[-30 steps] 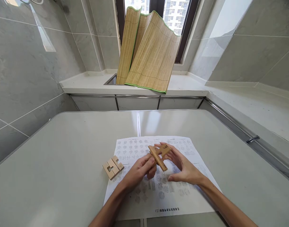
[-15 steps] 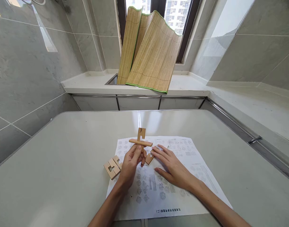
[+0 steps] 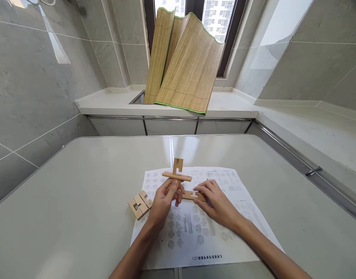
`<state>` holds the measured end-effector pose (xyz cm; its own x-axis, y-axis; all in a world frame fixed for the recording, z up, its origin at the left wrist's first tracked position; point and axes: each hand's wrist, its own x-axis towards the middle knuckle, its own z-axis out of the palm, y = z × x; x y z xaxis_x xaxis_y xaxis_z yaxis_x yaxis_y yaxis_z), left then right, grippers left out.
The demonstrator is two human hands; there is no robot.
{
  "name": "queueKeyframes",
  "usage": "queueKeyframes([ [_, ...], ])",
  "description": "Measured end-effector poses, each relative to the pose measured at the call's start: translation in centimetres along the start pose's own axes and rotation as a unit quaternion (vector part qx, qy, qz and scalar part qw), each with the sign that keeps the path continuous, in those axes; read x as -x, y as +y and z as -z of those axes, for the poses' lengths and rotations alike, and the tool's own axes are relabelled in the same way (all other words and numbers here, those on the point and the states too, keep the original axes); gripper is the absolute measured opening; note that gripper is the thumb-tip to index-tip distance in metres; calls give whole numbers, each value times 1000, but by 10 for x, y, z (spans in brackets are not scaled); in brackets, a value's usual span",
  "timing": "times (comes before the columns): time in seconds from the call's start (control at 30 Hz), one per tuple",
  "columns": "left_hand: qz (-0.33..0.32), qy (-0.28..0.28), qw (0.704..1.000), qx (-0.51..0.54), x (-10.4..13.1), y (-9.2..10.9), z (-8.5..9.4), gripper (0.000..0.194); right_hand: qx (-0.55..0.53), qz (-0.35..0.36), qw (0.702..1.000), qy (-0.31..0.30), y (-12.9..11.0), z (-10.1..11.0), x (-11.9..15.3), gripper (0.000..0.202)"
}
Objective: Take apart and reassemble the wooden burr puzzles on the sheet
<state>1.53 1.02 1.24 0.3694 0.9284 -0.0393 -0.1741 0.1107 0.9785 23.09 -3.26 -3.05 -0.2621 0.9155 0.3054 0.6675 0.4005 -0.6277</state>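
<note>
My left hand grips two crossed wooden pieces above the paper: an upright notched piece with a dark mark near its top, and a bar lying across it. My right hand pinches the right end of another notched wooden piece, held low over the sheet, its left end close to my left fingers. Left of my left hand, several light notched blocks sit side by side at the sheet's left edge. The printed paper sheet lies under both hands, covered in small diagrams.
A pale table carries everything. Beyond its far edge is a white ledge with a folded bamboo mat leaning at the window. Tiled walls stand on both sides, and a metal rail runs along the right.
The crossed pieces and my left hand have shifted slightly right. The low notched piece has turned from slanted to nearly level, and my right hand's fingers have closed on its right end.
</note>
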Motion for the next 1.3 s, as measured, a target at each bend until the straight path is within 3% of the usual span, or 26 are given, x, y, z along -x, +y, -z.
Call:
queueKeyframes([
  [0.4, 6, -5, 999, -41, 3, 7, -3, 39, -10, -39, 999, -26, -7, 3, -1, 6],
  [0.8, 13, -1, 999, -44, 4, 7, -2, 37, -90, -115, 989, 38, -8, 8, -2, 23],
  [1.0, 13, -9, 999, -42, 3, 6, -2, 40, -208, -179, 958, 78, -6, 11, -4, 32],
  [1.2, 18, -12, 999, -44, 3, 6, -2, 40, -368, -218, 897, 111, -1, 13, -7, 47],
  [1.3, 19, -13, 999, -37, 4, 6, -2, 40, -397, -235, 880, 110, -4, 17, -8, 54],
])
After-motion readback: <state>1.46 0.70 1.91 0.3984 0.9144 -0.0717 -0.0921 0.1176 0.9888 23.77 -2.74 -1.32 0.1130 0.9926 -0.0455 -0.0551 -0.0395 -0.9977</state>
